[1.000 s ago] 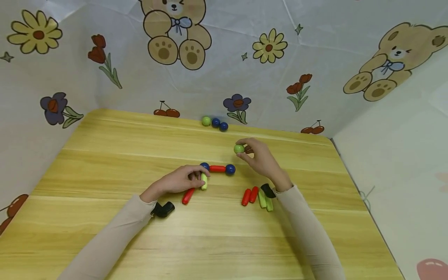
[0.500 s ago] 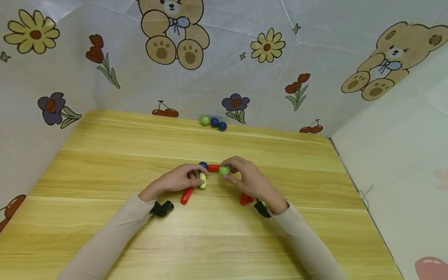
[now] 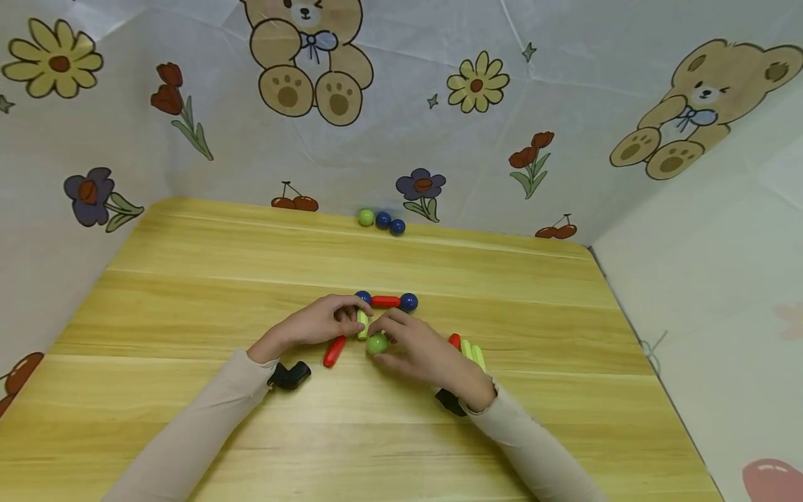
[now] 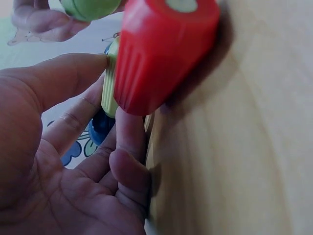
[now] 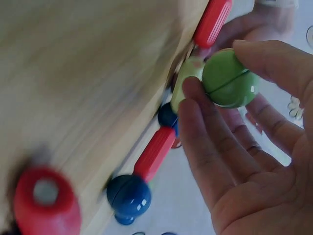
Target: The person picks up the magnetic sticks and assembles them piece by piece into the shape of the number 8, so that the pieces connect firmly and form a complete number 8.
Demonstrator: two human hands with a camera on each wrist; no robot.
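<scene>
At the wooden tabletop (image 3: 351, 436), left fingers (image 3: 351, 301) pinch a yellowish stick (image 3: 362, 326), right fingers (image 5: 198, 142) a green ball (image 5: 226, 81).

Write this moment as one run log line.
left hand: holds yellowish rod; right hand: pinches green ball; red rod: between blue balls

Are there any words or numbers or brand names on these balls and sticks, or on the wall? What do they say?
None: I can't read any word, number, label or brand anywhere.
Green ball in the right hand: no letters show.
Red stick by the left hand: ridges, no letters.
Wall covering: only drawings, like bears, flowers and cherries.
Black piece by the left sleeve: too small to tell.
</scene>
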